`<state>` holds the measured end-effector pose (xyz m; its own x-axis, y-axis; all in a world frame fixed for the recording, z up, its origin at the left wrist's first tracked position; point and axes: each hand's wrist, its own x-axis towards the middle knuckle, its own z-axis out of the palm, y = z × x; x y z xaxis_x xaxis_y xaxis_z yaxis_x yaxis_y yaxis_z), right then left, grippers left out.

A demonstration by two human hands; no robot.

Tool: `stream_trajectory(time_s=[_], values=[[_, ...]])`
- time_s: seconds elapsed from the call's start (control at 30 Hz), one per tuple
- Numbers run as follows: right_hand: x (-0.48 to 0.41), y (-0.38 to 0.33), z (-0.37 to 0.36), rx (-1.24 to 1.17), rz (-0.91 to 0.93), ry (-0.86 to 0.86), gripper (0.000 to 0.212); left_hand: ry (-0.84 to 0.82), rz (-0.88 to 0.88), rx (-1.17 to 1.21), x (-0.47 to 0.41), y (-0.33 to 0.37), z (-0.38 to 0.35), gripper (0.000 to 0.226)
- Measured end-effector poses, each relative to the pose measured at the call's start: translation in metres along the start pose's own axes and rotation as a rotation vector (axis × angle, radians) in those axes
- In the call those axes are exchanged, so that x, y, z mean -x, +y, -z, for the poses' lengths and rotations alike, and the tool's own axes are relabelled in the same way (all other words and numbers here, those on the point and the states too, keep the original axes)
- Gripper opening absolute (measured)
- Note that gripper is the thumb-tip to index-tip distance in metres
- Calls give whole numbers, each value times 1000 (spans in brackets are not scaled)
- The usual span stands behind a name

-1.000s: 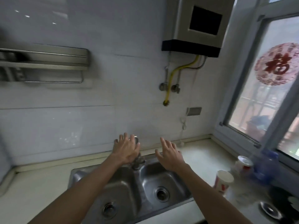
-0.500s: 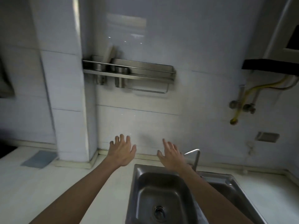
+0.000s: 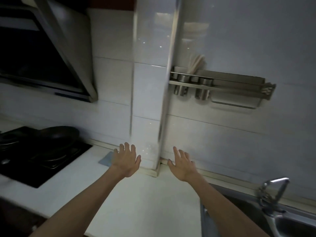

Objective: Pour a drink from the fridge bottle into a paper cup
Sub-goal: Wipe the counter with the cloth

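Observation:
My left hand (image 3: 126,160) and my right hand (image 3: 182,163) are stretched out in front of me above a white kitchen counter (image 3: 136,199), palms down, fingers spread, holding nothing. They hover on either side of a tiled wall pillar (image 3: 150,100). No bottle, fridge or paper cup is in view.
A black stove (image 3: 34,156) with a dark pan (image 3: 58,134) lies at the left under a range hood (image 3: 42,48). A steel sink (image 3: 282,223) with a faucet (image 3: 273,190) is at lower right. A metal wall rack (image 3: 218,84) holds cups. A blue cloth (image 3: 106,159) lies by the pillar.
The view has swung to the left: the window, paper cups and bottle went out of sight, the sink slid to the right, the stove and hood came in. Both hands stayed open and empty.

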<state>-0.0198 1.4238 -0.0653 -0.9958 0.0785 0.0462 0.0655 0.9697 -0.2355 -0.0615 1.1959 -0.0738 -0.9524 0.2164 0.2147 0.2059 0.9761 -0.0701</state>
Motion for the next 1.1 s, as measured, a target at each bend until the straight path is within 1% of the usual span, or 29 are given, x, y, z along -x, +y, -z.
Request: stream_trajectory(time_s=[0.23,0.43,0.57,0.7,0.8,1.1], values=[[-45,-104,-39,11,123,-57,68,-32,162,-14,10,-118,-24,60],[-90,-160,-79,9,200,-102,68,-56,232,-63,-1,-183,-42,62],[-131,-188,-97,-35,232,-119,68,-74,219,-85,-30,-215,-54,63],[-185,-207,-107,-73,221,-116,68,-78,199,-126,-81,-247,-69,62],[-224,-216,-116,-105,193,-127,69,-88,185,-153,-122,-266,-85,61],[-296,-234,-148,-242,169,-206,70,-127,147,-156,-189,-303,-129,59]])
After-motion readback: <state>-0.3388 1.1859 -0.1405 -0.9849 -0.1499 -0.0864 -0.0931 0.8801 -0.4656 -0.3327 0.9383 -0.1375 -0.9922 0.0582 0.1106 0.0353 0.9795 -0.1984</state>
